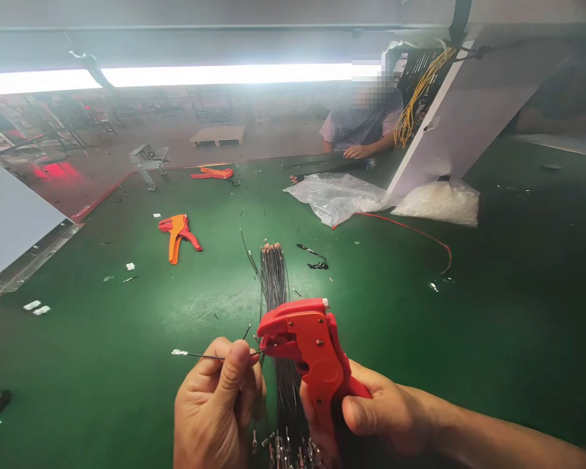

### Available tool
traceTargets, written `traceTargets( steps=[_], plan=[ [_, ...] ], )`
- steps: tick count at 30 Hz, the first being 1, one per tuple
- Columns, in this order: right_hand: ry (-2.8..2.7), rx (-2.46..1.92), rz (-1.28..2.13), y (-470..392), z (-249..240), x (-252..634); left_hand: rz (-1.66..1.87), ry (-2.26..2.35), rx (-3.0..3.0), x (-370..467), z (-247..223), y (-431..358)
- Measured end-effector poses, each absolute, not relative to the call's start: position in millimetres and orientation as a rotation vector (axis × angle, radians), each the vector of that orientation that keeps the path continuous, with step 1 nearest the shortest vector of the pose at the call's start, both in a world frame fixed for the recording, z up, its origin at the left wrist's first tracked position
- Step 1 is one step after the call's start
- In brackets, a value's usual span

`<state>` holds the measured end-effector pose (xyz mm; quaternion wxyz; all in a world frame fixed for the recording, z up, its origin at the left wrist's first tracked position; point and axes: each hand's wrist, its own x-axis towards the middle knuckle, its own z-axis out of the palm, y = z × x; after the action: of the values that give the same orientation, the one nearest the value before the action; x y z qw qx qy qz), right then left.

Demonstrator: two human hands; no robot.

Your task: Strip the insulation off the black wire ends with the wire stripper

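Observation:
My left hand (219,397) pinches a thin black wire (202,355) between thumb and fingers. A pale terminal sits on the wire's left end, while its right end reaches the jaws of a red and orange wire stripper (317,352). The stripper's handles are wrapped by my right hand (376,404); its jaws point left. Beneath both hands runs a long bundle of black wires (273,280), with copper-coloured ends at the far side and metal terminals at the near side. Part of the bundle is hidden behind the stripper.
Two more wire strippers lie on the green table (215,293): an orange one (178,236) and a red one (212,173) farther back. A clear plastic bag (339,195), a red wire (420,233) and black scraps (317,266) lie to the right. Another person (364,124) sits across the table.

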<state>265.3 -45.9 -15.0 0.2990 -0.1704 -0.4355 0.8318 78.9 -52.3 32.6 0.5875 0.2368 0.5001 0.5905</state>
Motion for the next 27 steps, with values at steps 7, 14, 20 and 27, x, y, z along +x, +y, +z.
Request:
traceTargets(
  steps=[7, 14, 20, 27],
  plan=[
    [-1.202, -0.449, 2.252, -35.9, -0.4, 277.8, 1.502, 1.254, 0.715, 74.7, 29.6, -49.8],
    [-1.512, -0.883, 1.745, -38.8, 25.7, 291.4, 1.526, 1.563, 1.013, 79.6, 28.0, -58.1],
    [-1.61, -1.054, 1.218, -39.1, 14.7, 286.2, 1.569, 1.685, 1.433, 80.0, 15.9, -64.4],
    [-1.822, -0.977, 1.201, -43.8, 24.2, 283.2, 1.557, 1.444, 2.083, 68.1, -2.0, -66.6]
  ],
)
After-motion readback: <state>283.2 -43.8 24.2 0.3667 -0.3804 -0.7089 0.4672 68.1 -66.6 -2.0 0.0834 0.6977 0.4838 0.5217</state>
